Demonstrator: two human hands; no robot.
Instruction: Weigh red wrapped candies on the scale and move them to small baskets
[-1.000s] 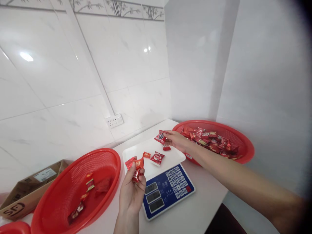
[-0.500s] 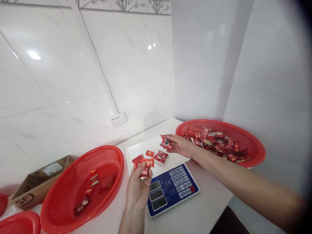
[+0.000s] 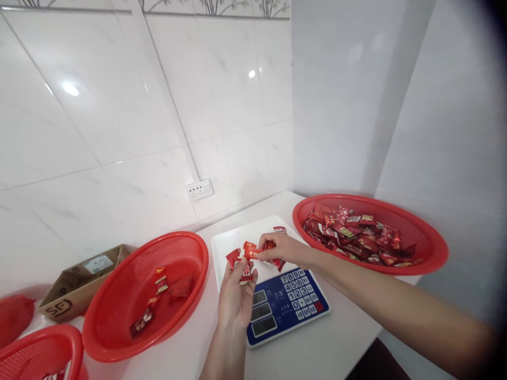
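Observation:
My left hand is closed around a few small red snack packets, palm up, over the near left side of a scale's white pan. Between thumb and fingers, my right hand pinches a red wrapped candy with gold lettering, just above the packets in my left hand. Other red packets lie on the pan, partly hidden behind and under my right hand. The scale's blue panel, with number keys and three dark displays, faces me.
A large red basket full of red packets stands at the right against the wall. Left of the scale, another red basket holds several packets. Beyond it are a cardboard box and a third red basket. A socket is on the wall.
My right hand has let go of the packet with dark lettering and moved toward my left hand. It now grips the gold-lettered candy from there. The view has turned slightly left.

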